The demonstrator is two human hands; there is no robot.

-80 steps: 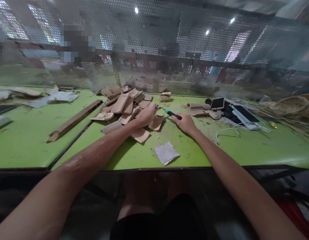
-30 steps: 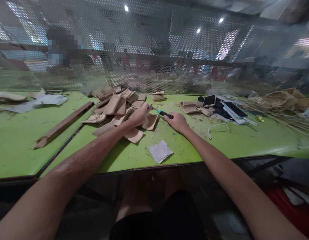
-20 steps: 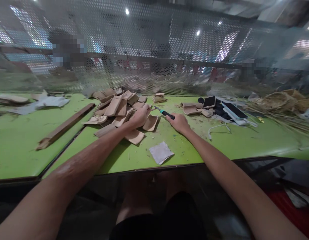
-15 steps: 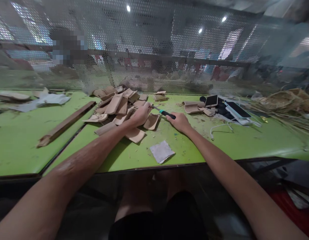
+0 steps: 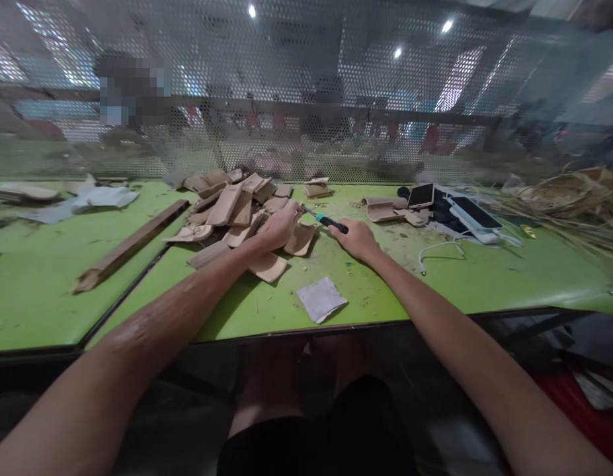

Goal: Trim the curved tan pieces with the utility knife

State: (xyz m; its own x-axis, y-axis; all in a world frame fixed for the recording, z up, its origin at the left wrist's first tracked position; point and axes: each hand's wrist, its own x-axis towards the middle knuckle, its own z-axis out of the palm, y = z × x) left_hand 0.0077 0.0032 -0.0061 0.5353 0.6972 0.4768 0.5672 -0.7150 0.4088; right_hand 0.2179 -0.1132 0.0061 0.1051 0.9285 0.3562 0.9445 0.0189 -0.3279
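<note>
My right hand (image 5: 358, 239) is wrapped round the black and teal handle of a screwdriver (image 5: 332, 223). Its thin metal shaft points left, and its tip meets the fingers of my left hand (image 5: 282, 225). Those fingers are pinched together; whatever they grip is too small or hidden to make out. Under and beside my left hand lies a heap of curved, tan bamboo-like pieces (image 5: 227, 206). One such curved piece (image 5: 300, 239) rests just right of my left hand, and another flatter piece (image 5: 269, 267) lies below my wrist.
A grey square of sandpaper or cloth (image 5: 321, 299) lies near the green table's (image 5: 385, 297) front edge. At left is a long wooden strip (image 5: 132, 248). Phones (image 5: 477, 213), a white cable (image 5: 442, 246) and dried fibres (image 5: 569, 198) sit at right. A perforated screen (image 5: 296, 86) stands behind.
Both hands and the screwdriver stay in nearly the same place. The view has shifted very slightly.
</note>
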